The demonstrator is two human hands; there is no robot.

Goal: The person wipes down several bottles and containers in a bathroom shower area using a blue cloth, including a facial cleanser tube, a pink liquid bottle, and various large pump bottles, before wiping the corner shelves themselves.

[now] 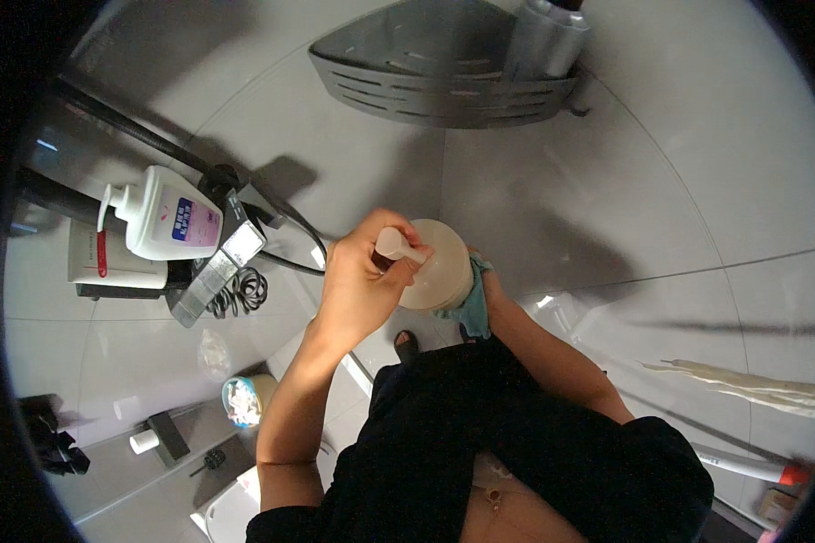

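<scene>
In front of my body a round, cream-coloured pump bottle (441, 271) is held between both hands. My left hand (373, 271) grips the neck of its pale pump head (395, 244), the fingers curled around it. At the bottle's right side my right hand (492, 292) holds a teal cloth (474, 305) against the wall of the bottle. The bottle hides most of the right hand's fingers.
A grey corner shelf (448, 102) with a clear bottle (549, 41) hangs on the tiled wall. On the left, a white pump bottle (170, 214) stands on a shower fixture (210, 278) near a black hose (136, 136). A bin (248, 400) and toilet (234, 509) are lower left.
</scene>
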